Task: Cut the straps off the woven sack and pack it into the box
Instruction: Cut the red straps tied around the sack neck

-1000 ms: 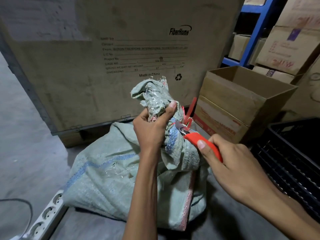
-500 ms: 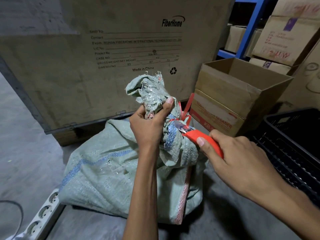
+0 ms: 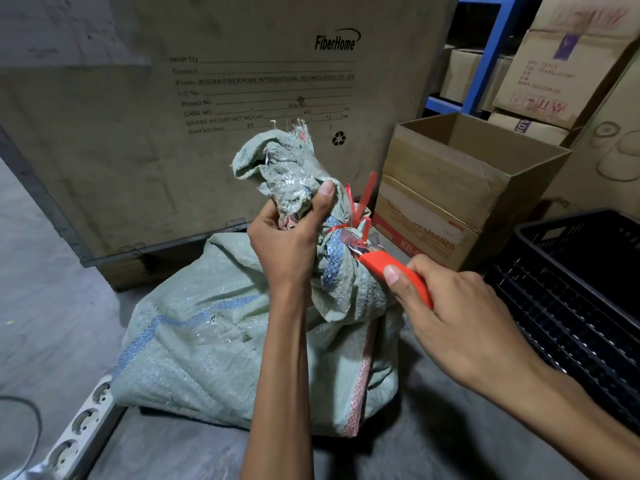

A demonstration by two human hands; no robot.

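Fingers (image 3: 323, 202) of the left hand (image 3: 287, 244) are curled tight round the bunched neck of the woven sack (image 3: 214, 344), thumb up along the crumpled top, and the neck is held upright. On the other side, the right hand (image 3: 460, 323) is wrapped round the orange handle of a cutter (image 3: 388, 268), thumb pressed on top of the handle. The metal tip of the cutter is laid right against the red strap (image 3: 360, 216) that is knotted round the sack's neck, just below the left hand's grip. Loose red ends of the strap are seen sticking up beside the knot; whether the strap is cut through cannot be told.

The pale green sack, marked with a blue stripe and a red-pink edge, is slumped on the grey floor (image 3: 52, 289), its body spread out below both forearms. The open cardboard box (image 3: 464, 192) is stood just behind and to the right of the sack, flaps up. A big printed carton (image 3: 207, 98) is set behind the sack, a black plastic crate (image 3: 581, 289) lies at the right, and a white power strip (image 3: 79, 424) is seen at the lower left, touching the sack's corner.
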